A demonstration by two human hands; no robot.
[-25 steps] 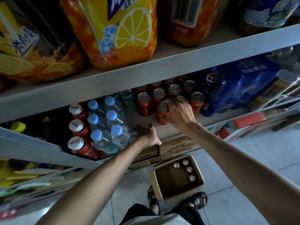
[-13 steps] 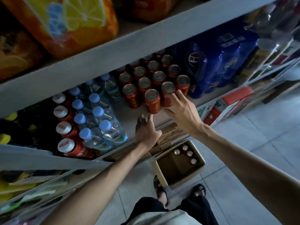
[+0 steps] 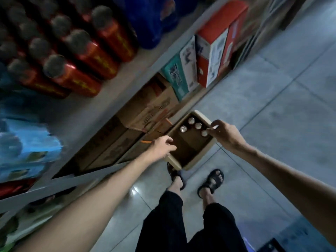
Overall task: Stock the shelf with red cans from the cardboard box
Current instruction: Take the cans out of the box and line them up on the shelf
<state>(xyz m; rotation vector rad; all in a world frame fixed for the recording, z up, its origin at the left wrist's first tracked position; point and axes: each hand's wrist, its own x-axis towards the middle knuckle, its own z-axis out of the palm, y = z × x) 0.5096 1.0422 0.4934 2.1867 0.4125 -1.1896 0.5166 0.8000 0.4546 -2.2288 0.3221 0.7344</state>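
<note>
The cardboard box (image 3: 199, 155) sits open on the tiled floor (image 3: 272, 106) at the centre of the frame, just beside the bottom of the shelving; four silver can tops (image 3: 191, 120) show in its upper right corner, close together, while the rest of its brown bottom lies bare; the left hand (image 3: 162, 146) hangs over the box's left rim, fingers loosely bent and holding nothing; the right hand (image 3: 224, 134) is at the box's right rim, its fingers curled by the nearest can top, though motion blur hides whether they grip it; the red cans (image 3: 81, 57) already stocked stand in rows on the shelf (image 3: 127, 91) at the upper left, blurred, with blue drink packs (image 3: 151, 20) behind them at the top centre and a light blue bottle pack (image 3: 23, 142) at the left edge; brown cartons (image 3: 145, 110) lie under the shelf, with a teal carton (image 3: 178, 75) and a red and white carton (image 3: 218, 42) to their upper right; two sandalled feet (image 3: 211, 180) stand just below the box.
</note>
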